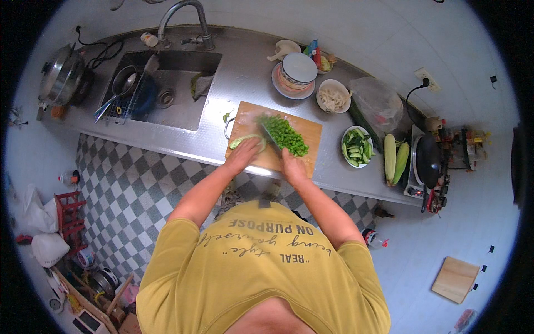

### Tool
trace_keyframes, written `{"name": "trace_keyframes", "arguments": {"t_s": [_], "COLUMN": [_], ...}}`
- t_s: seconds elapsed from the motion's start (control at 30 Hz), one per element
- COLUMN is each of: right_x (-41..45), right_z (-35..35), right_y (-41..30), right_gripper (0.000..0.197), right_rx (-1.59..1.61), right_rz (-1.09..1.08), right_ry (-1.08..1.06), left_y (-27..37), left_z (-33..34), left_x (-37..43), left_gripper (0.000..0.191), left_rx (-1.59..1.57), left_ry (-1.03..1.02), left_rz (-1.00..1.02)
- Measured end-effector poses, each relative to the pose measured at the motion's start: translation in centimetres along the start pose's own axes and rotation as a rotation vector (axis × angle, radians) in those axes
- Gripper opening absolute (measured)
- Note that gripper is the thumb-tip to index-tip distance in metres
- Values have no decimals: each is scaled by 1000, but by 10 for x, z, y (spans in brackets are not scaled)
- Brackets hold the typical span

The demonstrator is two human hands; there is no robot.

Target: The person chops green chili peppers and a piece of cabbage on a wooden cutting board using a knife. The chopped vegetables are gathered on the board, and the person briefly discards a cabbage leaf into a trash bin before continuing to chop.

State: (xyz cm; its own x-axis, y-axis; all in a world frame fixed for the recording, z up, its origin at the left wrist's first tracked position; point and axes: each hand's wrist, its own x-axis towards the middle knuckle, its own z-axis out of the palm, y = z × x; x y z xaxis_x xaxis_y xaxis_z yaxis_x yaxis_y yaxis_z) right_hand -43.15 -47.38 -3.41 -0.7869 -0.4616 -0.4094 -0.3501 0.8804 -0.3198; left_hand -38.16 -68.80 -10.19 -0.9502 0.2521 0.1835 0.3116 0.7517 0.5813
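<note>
A wooden cutting board (273,160) lies on the steel counter, close to its front edge. In my right hand (293,168) is the handle of a kitchen knife (270,136), its blade standing against a heap of chopped green vegetable (288,133). The fingers of my left hand (245,155) press a pale green vegetable piece (238,141), perhaps a halved pepper, onto the board's left side. Part of that piece is hidden under the fingers. A few green scraps (226,117) lie just off the board's left edge.
Left of the board is a sink (183,110) with a faucet (183,6). Stacked bowls (299,69), a bowl of pale strips (333,97) and a bowl of cut cucumber (357,147) stand behind and right. Corn ears (390,158) lie beside a dark wok (428,160).
</note>
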Motion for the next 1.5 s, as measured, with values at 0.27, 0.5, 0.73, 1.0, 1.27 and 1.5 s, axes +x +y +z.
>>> {"name": "trace_keyframes", "arguments": {"t_s": [0.27, 0.5, 0.73, 1.0, 1.27, 1.5], "right_x": [-9, -13, -14, -14, -13, -13], "right_z": [-6, -7, -6, -2, 1, 3], "right_y": [-13, -17, -17, -16, -17, -18], "right_gripper": [14, 13, 13, 11, 12, 13], "right_rx": [-61, -90, -64, -53, -21, -47], "right_rz": [-59, -93, -88, -95, -73, -64], "right_ry": [28, 76, 87, 124, 116, 119], "left_y": [2, 7, -14, -3, 21, 14], "left_z": [-2, -14, -33, -24, 5, -9], "left_x": [-1, 4, 11, 13, -3, 1], "left_gripper": [43, 39, 42, 35, 50, 43], "left_rx": [-63, 25, -98, -170, 176, 142], "left_ry": [31, 130, -6, 152, 107, -2], "left_rz": [-3, -100, -58, -149, -92, 37]}}
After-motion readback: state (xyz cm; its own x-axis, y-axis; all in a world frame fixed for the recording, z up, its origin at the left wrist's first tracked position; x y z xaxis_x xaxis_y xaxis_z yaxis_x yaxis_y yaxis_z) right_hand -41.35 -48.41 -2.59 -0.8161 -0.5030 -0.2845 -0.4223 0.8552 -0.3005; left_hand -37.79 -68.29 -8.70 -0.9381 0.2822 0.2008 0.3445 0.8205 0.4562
